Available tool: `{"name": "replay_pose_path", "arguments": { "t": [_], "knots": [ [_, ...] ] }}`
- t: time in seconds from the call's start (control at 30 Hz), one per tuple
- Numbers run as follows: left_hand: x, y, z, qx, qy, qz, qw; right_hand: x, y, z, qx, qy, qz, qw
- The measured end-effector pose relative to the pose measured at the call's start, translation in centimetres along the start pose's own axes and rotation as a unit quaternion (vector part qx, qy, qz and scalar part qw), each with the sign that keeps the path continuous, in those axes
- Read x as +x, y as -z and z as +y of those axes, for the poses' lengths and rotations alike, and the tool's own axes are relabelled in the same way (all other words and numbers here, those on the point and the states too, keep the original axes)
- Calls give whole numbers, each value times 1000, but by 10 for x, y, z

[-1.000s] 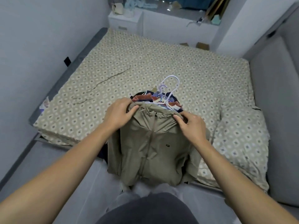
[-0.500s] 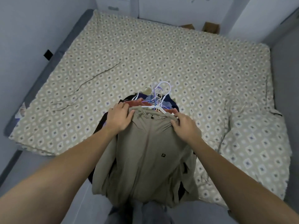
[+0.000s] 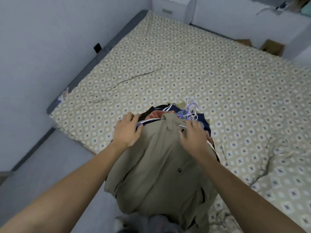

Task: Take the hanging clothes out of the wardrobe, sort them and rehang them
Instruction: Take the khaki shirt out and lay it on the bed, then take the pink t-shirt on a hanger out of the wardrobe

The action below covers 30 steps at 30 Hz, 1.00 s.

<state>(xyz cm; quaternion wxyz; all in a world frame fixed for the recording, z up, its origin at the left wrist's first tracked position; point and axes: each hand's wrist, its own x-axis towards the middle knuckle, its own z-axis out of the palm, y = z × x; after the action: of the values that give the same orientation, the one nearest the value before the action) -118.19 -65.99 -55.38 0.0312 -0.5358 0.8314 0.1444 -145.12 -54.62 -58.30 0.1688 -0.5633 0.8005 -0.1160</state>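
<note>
A stack of clothes on hangers lies on the near edge of the bed (image 3: 168,69). On top is a khaki zip jacket (image 3: 159,167) whose lower part hangs over the bed's edge. Dark, navy and rust-red garments (image 3: 155,114) show beneath its collar, and white and purple hanger hooks (image 3: 190,109) stick out at the far end. My left hand (image 3: 127,130) rests with straight fingers on the stack's left shoulder. My right hand (image 3: 193,137) lies with spread fingers on the jacket's right shoulder, near the collar.
The patterned sheet covers the whole bed, and a crumpled matching cover (image 3: 277,169) lies at the right. A grey bed frame (image 3: 107,47) runs along the left wall. White furniture (image 3: 168,5) and cardboard boxes (image 3: 272,47) stand beyond the bed. Grey floor (image 3: 50,165) shows at lower left.
Both hands have let go of the jacket's shoulders and now lie flat on it with straightened fingers. The stack has settled onto the bed, and the view has tilted down and left.
</note>
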Motion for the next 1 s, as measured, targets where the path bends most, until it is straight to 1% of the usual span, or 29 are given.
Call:
{"name": "replay_pose_path", "arguments": {
  "t": [0.13,0.27,0.37,0.43,0.5,0.57,0.73,0.8,0.9,1.0],
  "knots": [
    [-64,34,-48,-8,54,70,996,-5,4,-84,32,113,-7,993],
    [-151,66,-104,-21,115,149,982,-29,-2,-182,57,217,-18,974],
    [-231,80,-148,-18,173,204,963,-67,-12,-261,61,302,-37,951],
    [-296,81,-177,-14,219,221,950,-102,-25,-310,61,358,-50,930],
    [-369,79,-201,-10,282,237,930,-144,-41,-357,71,407,-67,908],
    [-447,74,-218,-11,356,253,900,-193,-57,-404,83,457,-88,881],
    [-636,54,-225,5,514,269,815,-326,-91,-501,91,592,-141,789],
    [-697,48,-214,15,573,272,773,-379,-100,-528,95,635,-166,748],
    [-774,37,-183,21,651,273,708,-454,-108,-558,91,703,-208,674],
    [-835,23,-141,20,720,290,630,-522,-112,-575,82,757,-251,598]
  ]
}}
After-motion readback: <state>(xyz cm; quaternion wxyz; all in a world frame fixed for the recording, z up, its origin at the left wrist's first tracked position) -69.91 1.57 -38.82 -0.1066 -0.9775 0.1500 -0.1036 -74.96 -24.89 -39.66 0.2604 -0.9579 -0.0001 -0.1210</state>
